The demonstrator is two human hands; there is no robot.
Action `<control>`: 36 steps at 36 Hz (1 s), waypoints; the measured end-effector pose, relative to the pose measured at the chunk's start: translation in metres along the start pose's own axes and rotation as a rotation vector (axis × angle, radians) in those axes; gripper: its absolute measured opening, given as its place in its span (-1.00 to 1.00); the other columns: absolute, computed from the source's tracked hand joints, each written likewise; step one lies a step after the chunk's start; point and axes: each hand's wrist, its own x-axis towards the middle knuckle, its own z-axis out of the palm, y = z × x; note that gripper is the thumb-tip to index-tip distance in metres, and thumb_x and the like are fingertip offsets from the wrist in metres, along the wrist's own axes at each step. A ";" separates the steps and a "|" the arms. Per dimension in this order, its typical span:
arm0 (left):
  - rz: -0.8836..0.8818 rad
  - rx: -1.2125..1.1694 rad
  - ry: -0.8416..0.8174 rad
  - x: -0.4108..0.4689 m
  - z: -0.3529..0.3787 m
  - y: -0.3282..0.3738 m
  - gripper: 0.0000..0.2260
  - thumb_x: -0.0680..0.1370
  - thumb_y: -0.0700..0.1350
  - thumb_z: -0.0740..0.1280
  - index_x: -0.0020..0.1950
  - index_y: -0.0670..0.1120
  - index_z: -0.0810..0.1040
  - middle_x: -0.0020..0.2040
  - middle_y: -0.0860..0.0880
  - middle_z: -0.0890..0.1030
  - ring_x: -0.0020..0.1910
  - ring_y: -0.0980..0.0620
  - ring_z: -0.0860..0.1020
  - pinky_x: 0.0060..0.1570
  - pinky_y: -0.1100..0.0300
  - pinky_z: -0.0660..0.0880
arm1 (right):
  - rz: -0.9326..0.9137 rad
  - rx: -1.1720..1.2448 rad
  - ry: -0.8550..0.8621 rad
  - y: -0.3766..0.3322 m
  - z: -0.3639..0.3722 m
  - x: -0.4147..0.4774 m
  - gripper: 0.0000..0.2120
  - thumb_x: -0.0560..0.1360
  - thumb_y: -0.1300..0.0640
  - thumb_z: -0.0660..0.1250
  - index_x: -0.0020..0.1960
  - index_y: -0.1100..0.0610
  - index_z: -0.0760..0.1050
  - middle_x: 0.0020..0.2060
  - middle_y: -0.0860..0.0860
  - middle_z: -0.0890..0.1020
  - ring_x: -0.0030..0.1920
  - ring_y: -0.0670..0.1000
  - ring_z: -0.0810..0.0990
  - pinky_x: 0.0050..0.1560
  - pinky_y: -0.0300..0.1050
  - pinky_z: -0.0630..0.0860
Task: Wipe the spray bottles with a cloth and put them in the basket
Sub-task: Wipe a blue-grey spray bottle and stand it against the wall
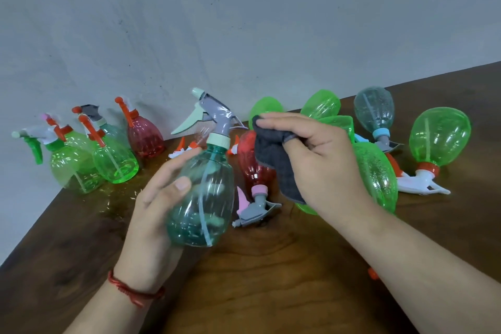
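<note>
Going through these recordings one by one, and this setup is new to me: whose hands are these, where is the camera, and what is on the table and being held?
There is no machine: a person works with bare hands. The picture comes from a camera worn on the head, looking down at a dark wooden table against a grey wall. The left hand holds a teal spray bottle nearly upright by its body. The right hand pinches a dark grey cloth beside it, apparently not touching the bottle. At the left stand several green and red bottles; at the right more bottles, mostly green, lie on their sides. No basket is in view.
</note>
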 end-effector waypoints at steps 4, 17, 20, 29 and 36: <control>0.094 0.079 0.156 0.003 -0.007 -0.001 -0.57 0.55 -0.03 0.32 0.43 0.03 0.55 0.29 -0.07 0.68 0.15 -0.11 0.72 -0.10 0.00 0.71 | 0.036 0.041 -0.041 -0.011 0.008 -0.008 -0.53 0.58 0.49 0.22 0.14 0.05 0.75 0.14 -0.17 0.73 0.28 -0.15 0.64 0.41 -0.11 0.51; 0.019 0.385 -0.026 0.017 -0.048 -0.001 -0.44 0.55 0.07 0.44 0.54 0.06 0.45 0.41 0.07 0.62 0.41 0.02 0.58 0.39 -0.10 0.52 | 0.306 -0.139 -0.444 -0.007 0.049 -0.036 -0.38 0.59 0.43 0.20 0.35 -0.21 0.62 0.26 -0.42 0.61 0.35 -0.39 0.49 0.45 -0.32 0.34; 0.005 0.490 0.040 0.024 -0.065 0.004 -0.44 0.50 0.07 0.50 0.48 0.19 0.45 0.37 0.27 0.60 0.41 0.18 0.54 0.40 0.00 0.48 | 0.328 -0.218 -0.469 -0.013 0.070 -0.026 -0.37 0.59 0.38 0.21 0.42 -0.26 0.54 0.31 -0.39 0.58 0.25 -0.35 0.57 0.21 -0.45 0.39; -0.130 0.758 0.284 0.036 -0.112 -0.006 -0.41 0.51 0.07 0.59 0.45 0.14 0.38 0.41 0.15 0.54 0.41 0.16 0.50 0.46 0.05 0.44 | 0.288 -0.442 -0.778 -0.024 0.147 0.004 -0.32 0.60 0.34 0.18 0.49 -0.35 0.35 0.46 -0.17 0.47 -0.06 -0.10 0.70 -0.23 -0.33 0.57; -0.201 0.823 0.276 0.037 -0.127 -0.004 -0.40 0.62 -0.11 0.48 0.62 0.03 0.34 0.31 0.13 0.53 0.27 0.18 0.48 0.10 0.60 0.30 | 0.248 -0.581 -0.882 -0.012 0.188 0.009 -0.23 0.57 0.40 0.24 0.59 -0.28 0.30 0.63 -0.20 0.26 0.50 -0.03 0.43 0.18 -0.39 0.36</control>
